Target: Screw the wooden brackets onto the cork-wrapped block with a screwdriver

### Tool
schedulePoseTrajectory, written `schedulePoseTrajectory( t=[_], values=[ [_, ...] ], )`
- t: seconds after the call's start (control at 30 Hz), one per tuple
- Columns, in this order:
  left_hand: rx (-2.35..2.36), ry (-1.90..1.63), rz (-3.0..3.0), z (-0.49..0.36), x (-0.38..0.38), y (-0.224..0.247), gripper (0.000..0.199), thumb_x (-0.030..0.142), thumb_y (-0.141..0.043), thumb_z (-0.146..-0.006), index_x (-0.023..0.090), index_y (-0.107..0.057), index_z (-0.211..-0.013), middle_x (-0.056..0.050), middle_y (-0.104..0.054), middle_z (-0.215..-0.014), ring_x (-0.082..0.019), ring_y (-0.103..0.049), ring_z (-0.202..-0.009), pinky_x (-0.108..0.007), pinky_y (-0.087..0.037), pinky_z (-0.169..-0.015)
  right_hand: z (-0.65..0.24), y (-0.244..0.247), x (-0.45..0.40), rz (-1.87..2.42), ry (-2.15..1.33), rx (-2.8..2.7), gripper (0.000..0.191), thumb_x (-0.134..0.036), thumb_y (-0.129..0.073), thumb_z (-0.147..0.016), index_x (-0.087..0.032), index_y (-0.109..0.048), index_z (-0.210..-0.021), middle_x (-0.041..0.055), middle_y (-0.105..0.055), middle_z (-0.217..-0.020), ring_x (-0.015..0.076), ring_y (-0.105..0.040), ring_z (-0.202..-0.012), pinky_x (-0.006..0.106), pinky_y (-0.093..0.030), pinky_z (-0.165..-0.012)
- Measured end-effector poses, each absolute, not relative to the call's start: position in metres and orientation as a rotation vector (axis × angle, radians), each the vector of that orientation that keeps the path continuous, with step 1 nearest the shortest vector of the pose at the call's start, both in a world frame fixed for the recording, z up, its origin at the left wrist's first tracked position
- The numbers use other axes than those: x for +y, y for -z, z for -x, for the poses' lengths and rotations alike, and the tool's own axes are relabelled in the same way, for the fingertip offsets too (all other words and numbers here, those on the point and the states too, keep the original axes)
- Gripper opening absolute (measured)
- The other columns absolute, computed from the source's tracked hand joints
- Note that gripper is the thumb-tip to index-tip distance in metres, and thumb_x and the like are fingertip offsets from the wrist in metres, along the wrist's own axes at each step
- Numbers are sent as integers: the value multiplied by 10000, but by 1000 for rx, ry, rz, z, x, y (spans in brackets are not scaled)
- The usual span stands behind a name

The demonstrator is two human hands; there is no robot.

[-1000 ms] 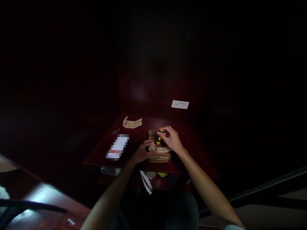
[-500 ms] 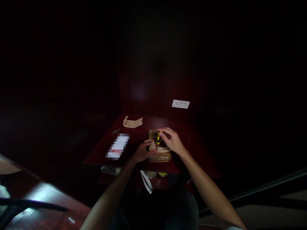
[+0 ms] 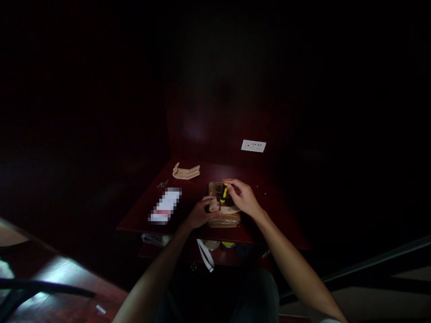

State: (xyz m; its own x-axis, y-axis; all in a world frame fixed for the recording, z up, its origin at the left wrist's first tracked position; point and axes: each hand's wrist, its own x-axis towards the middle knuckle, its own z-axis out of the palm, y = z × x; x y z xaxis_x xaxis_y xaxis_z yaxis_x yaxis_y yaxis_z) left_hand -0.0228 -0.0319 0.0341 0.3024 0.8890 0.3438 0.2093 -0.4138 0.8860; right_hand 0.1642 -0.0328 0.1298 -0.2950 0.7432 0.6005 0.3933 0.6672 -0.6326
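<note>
My right hand (image 3: 243,198) is shut around a yellow-and-black screwdriver (image 3: 224,194), whose tip points down into a pale wooden piece (image 3: 213,206). My left hand (image 3: 201,214) grips that piece from the near side. Under it lies a flat, light-brown wooden part (image 3: 225,220), partly hidden by both hands. The screwdriver's tip and the spot it meets are too small and dark to make out.
The dark red wooden table (image 3: 202,172) also holds curved pale wooden pieces (image 3: 186,171), small metal hardware (image 3: 162,184) and a white printed sheet (image 3: 165,205). A white wall plate (image 3: 253,146) sits behind. A white strap (image 3: 205,255) hangs below the table's front edge.
My right hand has shifted slightly on the screwdriver, and the handle's angle has changed a little. My left hand and the wooden pieces stay about where they were.
</note>
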Motion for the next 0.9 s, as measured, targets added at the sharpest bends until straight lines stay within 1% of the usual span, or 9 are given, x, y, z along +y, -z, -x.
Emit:
schedulePoseTrajectory(
  t=[0.1,0.2,0.27,0.4,0.53,0.67,0.73,0.83,0.9],
  values=[
    [982,-1140,-1835,23,-31,-34,320,370,-731,-673,172,-702,-922,-88,-567,-1182,-234,-553,-1100,-351,-407,-985,-166,-129,-34,878,-520,-1925,265,-341,-498,-894,-216,-631,-1086,60,-667,-1013,171,-638,-853,298,-519,-750],
    [984,-1131,-1844,23,-31,-34,327,381,-726,-675,174,-695,-925,-82,-565,-1189,-227,-546,-1104,-352,-394,-998,-165,-130,-34,900,-447,-1920,229,-358,-572,-851,-211,-665,-1000,67,-650,-946,163,-624,-765,283,-520,-676],
    [991,-1128,-1845,24,-31,-34,325,383,-725,-675,174,-693,-922,-83,-564,-1190,-225,-549,-1099,-353,-395,-994,-164,-130,-35,892,-426,-1918,224,-353,-588,-841,-209,-670,-991,73,-640,-939,160,-617,-755,280,-520,-656],
    [989,-1138,-1846,24,-31,-34,310,384,-727,-671,168,-693,-890,-83,-576,-1170,-228,-562,-1078,-349,-413,-972,-164,-129,-38,831,-530,-1935,267,-322,-519,-883,-219,-621,-1108,80,-636,-1070,180,-618,-925,310,-526,-763],
    [998,-1126,-1838,24,-31,-35,322,395,-734,-663,173,-695,-894,-86,-576,-1180,-233,-556,-1093,-347,-406,-980,-167,-124,-38,809,-678,-1940,305,-316,-497,-893,-210,-568,-1171,70,-653,-1056,162,-643,-879,309,-529,-774],
    [977,-1122,-1831,24,-30,-34,336,399,-731,-667,184,-703,-923,-81,-577,-1192,-230,-551,-1110,-344,-399,-995,-168,-122,-35,884,-532,-1887,262,-353,-594,-831,-198,-622,-1040,77,-651,-989,160,-640,-779,278,-534,-673],
    [985,-1123,-1819,24,-30,-35,352,402,-736,-659,186,-705,-934,-80,-578,-1193,-230,-552,-1107,-344,-404,-992,-167,-123,-36,900,-475,-1869,260,-362,-610,-818,-197,-632,-1018,78,-649,-961,157,-635,-741,274,-534,-645],
    [995,-1113,-1820,24,-31,-35,339,404,-738,-655,183,-708,-909,-81,-579,-1191,-231,-556,-1097,-346,-407,-987,-166,-127,-40,876,-458,-1902,252,-338,-550,-863,-215,-630,-1068,81,-646,-1056,176,-639,-866,296,-535,-728],
    [995,-1111,-1824,24,-31,-36,323,400,-738,-655,182,-709,-892,-82,-577,-1192,-229,-555,-1096,-347,-404,-990,-166,-130,-42,861,-477,-1919,256,-321,-507,-890,-223,-621,-1096,69,-655,-1064,180,-635,-918,306,-528,-772]
  ],
)
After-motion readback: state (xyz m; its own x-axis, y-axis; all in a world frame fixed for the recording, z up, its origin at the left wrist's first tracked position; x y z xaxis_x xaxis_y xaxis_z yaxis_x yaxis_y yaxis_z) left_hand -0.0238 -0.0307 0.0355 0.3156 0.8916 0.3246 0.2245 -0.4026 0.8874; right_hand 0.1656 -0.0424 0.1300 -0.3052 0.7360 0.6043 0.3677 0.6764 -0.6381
